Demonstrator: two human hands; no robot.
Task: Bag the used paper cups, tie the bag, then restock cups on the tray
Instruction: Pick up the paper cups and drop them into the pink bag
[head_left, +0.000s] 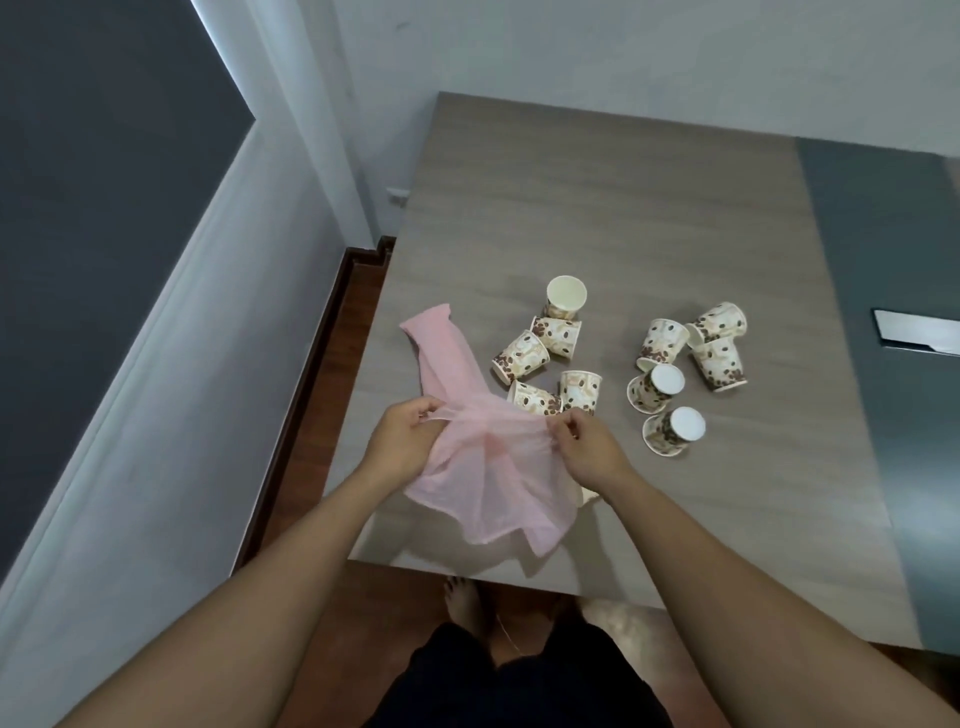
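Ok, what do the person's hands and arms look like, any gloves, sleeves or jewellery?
Both arms are bare up to the frame's edge: no sleeves in view. The left hand and right hand wear no gloves, and no watch, ring or wristband shows. Below, dark clothing covers the legs.

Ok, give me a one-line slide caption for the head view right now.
Both hands, left and right, spread a thin pink plastic bag above the grey table, ten patterned paper cups still unbagged.
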